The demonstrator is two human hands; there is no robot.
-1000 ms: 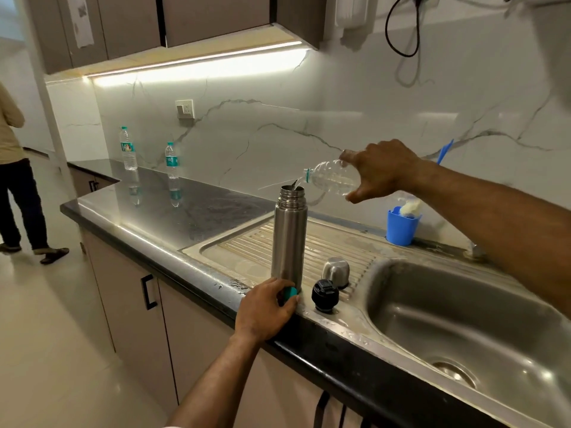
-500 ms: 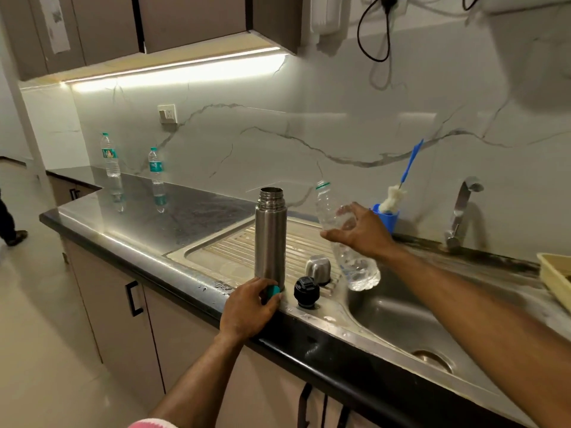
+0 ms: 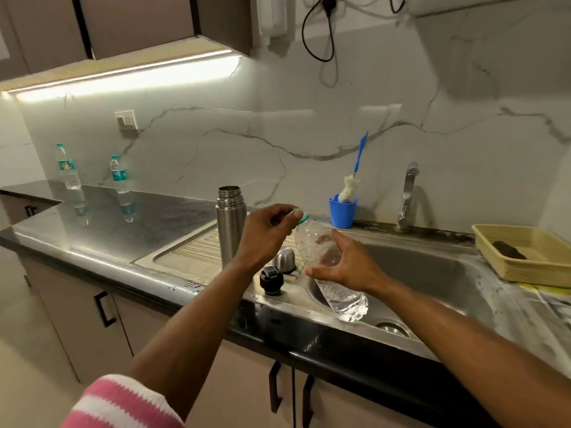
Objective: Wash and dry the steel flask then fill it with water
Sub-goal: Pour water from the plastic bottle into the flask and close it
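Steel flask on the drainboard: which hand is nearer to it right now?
Left. The left hand is right beside the steel flask, at the plastic bottle's neck. The right hand grips the bottle's body farther right, over the sink.

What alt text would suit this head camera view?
A person's right hand holds a clear plastic water bottle while the left hand puts its green cap on, beside an open steel flask.

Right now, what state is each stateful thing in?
steel flask: upright, uncapped, on the drainboard
plastic bottle: tilted, some water left, held by right hand
left hand: pinching the green cap at the bottle's mouth
black stopper: off, on the drainboard
tap: no water running
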